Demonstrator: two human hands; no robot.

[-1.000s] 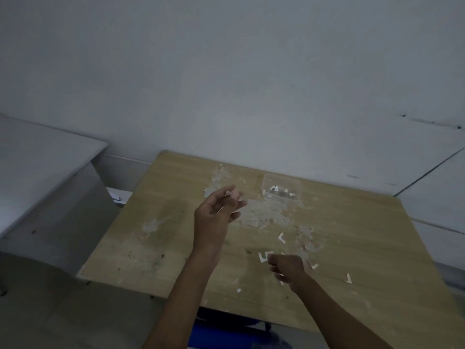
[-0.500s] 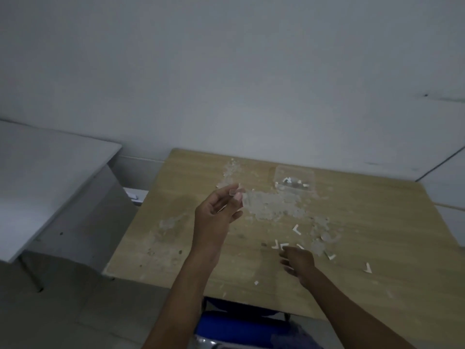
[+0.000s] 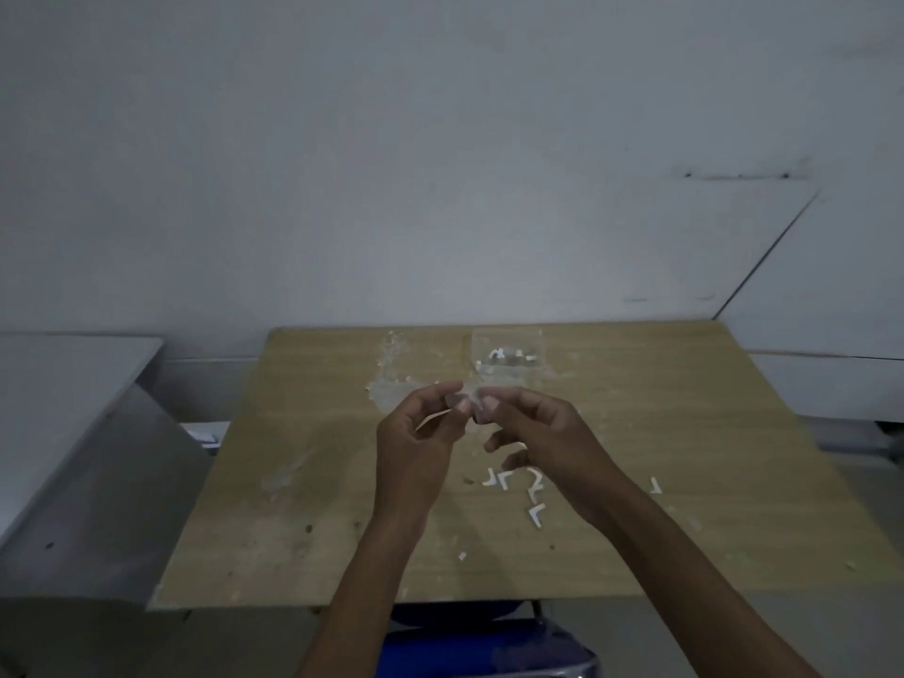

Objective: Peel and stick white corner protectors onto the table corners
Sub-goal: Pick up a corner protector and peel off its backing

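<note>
Pale wall behind, worn wooden table (image 3: 685, 457) below. Both hands now met above mid-table, apart half a second ago: left hand (image 3: 416, 447) pinching a small corner protector (image 3: 467, 401), right hand (image 3: 543, 433) come up from 5 o'clock, fingers (image 3: 489, 406) nipping the same piece. Likely peeling the backing. Loose protectors (image 3: 518, 486) at 5 o'clock, clear box (image 3: 506, 354) at 12.

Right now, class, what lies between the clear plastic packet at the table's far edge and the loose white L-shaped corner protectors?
Head view: both hands, left hand and right hand, pinching a small piece.
</note>
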